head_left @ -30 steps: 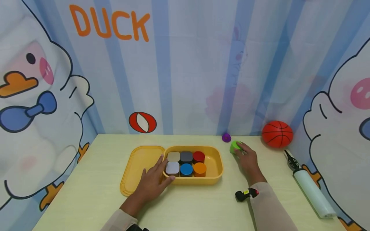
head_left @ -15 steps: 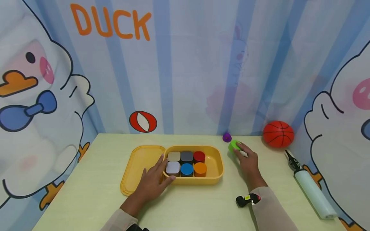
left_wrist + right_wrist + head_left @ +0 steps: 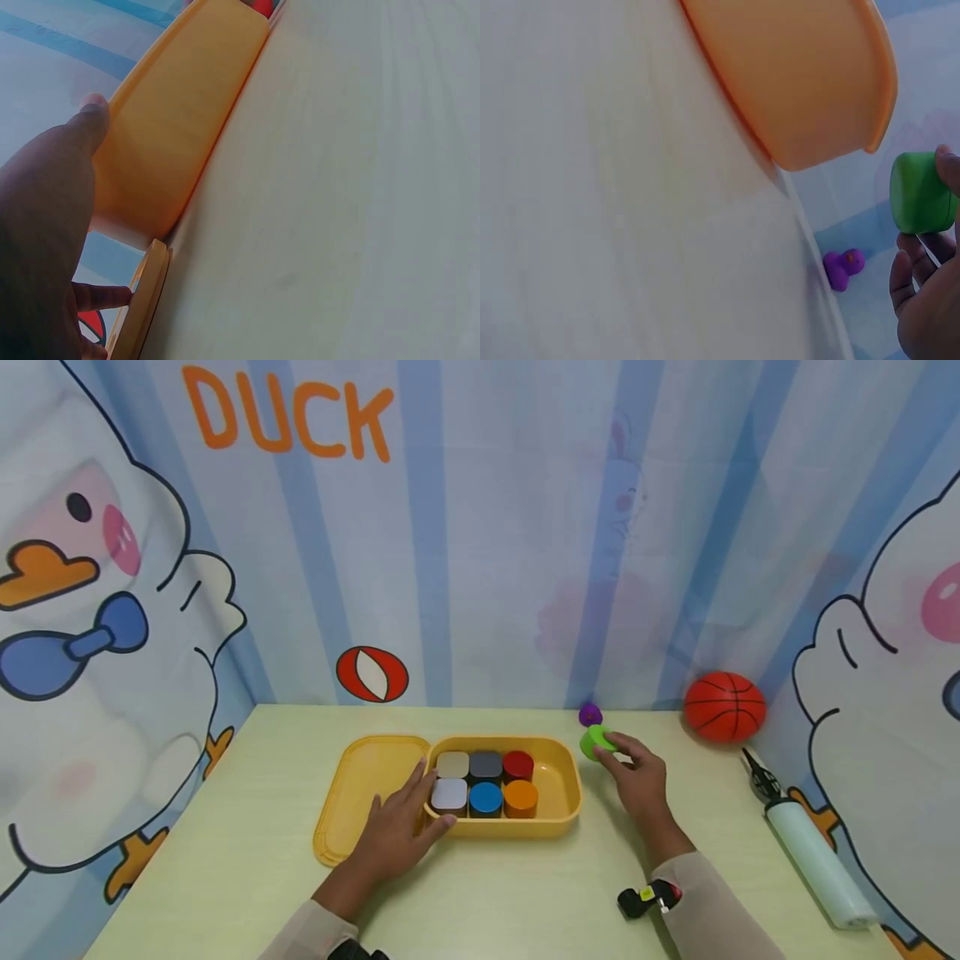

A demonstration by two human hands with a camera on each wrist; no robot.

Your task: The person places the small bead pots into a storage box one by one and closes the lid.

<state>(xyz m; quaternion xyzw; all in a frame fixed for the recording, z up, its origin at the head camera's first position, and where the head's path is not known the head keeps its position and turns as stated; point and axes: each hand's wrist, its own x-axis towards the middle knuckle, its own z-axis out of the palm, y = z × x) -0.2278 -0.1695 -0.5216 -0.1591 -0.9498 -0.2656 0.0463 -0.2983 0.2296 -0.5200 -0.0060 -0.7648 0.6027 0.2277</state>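
Note:
My right hand (image 3: pixel 641 777) pinches a short green cylinder (image 3: pixel 594 742) between thumb and fingers, behind and right of the yellow box (image 3: pixel 558 785). In the right wrist view the green cylinder (image 3: pixel 919 193) is held off the table, near the box's end wall. Inside the box sit several small pieces: beige, grey and white squarish ones, and red, blue and orange (image 3: pixel 521 799) round ones. Its right end shows bare floor. My left hand (image 3: pixel 396 831) rests at the box's left end, fingers fairly straight, thumb against the front rim. Under that hand lies the flat yellow lid (image 3: pixel 348 777).
A small purple duck (image 3: pixel 590 715) stands at the table's back edge, behind the green cylinder. At the back right sits a red toy basketball (image 3: pixel 725 707). A pale green tube (image 3: pixel 817 864) with a black tip lies along the right side. Printed curtains surround the table.
My right hand has carried the green cylinder a little left, toward the box, and the cylinder has tilted. The left hand, box and pieces hold their places.

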